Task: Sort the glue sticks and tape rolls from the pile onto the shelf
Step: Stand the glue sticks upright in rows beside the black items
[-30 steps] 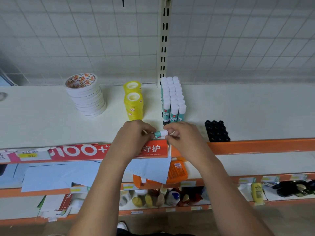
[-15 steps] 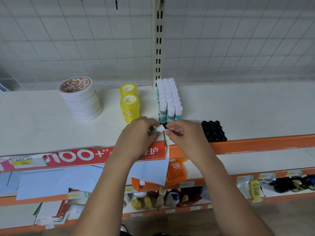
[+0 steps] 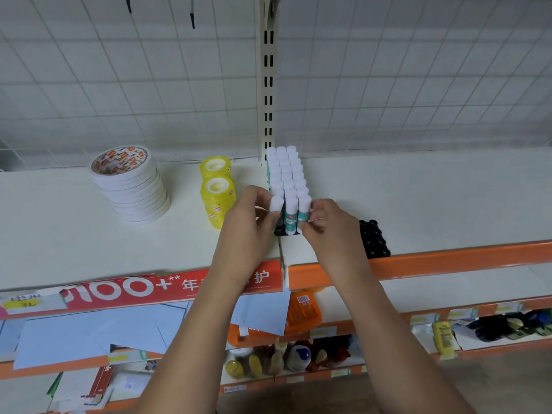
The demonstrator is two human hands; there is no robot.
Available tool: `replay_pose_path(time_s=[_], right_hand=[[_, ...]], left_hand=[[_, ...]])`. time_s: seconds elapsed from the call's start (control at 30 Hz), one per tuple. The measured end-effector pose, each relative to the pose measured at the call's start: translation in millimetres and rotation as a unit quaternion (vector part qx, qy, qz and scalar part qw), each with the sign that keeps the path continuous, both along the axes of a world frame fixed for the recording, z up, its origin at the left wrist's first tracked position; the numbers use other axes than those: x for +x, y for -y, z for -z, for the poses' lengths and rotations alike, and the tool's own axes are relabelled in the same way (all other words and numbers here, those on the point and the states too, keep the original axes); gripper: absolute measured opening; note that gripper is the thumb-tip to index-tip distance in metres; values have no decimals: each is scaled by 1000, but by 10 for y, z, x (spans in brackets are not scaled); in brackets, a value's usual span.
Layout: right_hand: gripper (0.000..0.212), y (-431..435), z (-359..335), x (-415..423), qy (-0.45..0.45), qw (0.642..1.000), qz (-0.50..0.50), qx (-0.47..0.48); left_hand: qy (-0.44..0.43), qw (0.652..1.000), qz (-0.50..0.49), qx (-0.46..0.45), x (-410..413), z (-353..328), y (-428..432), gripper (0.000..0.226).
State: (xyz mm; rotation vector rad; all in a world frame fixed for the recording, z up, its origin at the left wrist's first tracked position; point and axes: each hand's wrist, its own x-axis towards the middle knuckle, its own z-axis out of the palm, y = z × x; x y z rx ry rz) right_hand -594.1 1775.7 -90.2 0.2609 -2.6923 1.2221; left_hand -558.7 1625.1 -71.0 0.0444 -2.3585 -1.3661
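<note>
Several white-capped glue sticks (image 3: 286,171) stand upright in rows in a black holder on the white shelf (image 3: 418,198). My left hand (image 3: 248,222) pinches a glue stick (image 3: 276,204) upright at the front left corner of the block. My right hand (image 3: 325,222) has its fingers curled against the front right glue stick (image 3: 304,207). Left of the block stand two piles of yellow tape rolls (image 3: 218,198) and a tall stack of white tape rolls (image 3: 131,183).
An empty black holder tray (image 3: 373,239) lies right of my right hand near the orange shelf edge (image 3: 448,258). A wire grid wall (image 3: 388,85) and a slotted upright post (image 3: 267,85) back the shelf. Lower shelves hold papers (image 3: 89,330) and bottles (image 3: 283,357).
Both hands moved forward from the shelf's front edge to the block. The glue stick went from lying sideways between the hands to standing upright at the block's front left.
</note>
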Motion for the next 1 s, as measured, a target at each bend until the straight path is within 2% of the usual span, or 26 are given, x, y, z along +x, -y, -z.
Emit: replay_pose_path(time_s=[0.17, 0.47, 0.63, 0.77, 0.87, 0.9, 1.0], right_hand=[[23, 1, -6, -50, -5, 1000, -6, 2], [18, -16, 31, -64, -21, 1000, -13, 14], [15, -16, 5, -58, -32, 999, -22, 32], [24, -33, -41, -99, -9, 998, -35, 57], [40, -17, -64, -112, -5, 998, -48, 41], [39, -3, -59, -117, -6, 998, -53, 39], [26, 22, -20, -148, -3, 997, -54, 46]], left_hand=[[-19, 999, -12, 26, -21, 32, -10, 17], [-18, 999, -15, -41, -95, 151, -58, 17], [13, 997, -26, -67, -129, 123, -65, 18], [71, 992, -44, -92, -124, 144, -68, 24], [107, 987, -62, -99, -110, 181, -89, 46], [108, 987, -64, -99, -115, 183, -96, 46], [95, 988, -63, -105, -155, 181, -103, 24]])
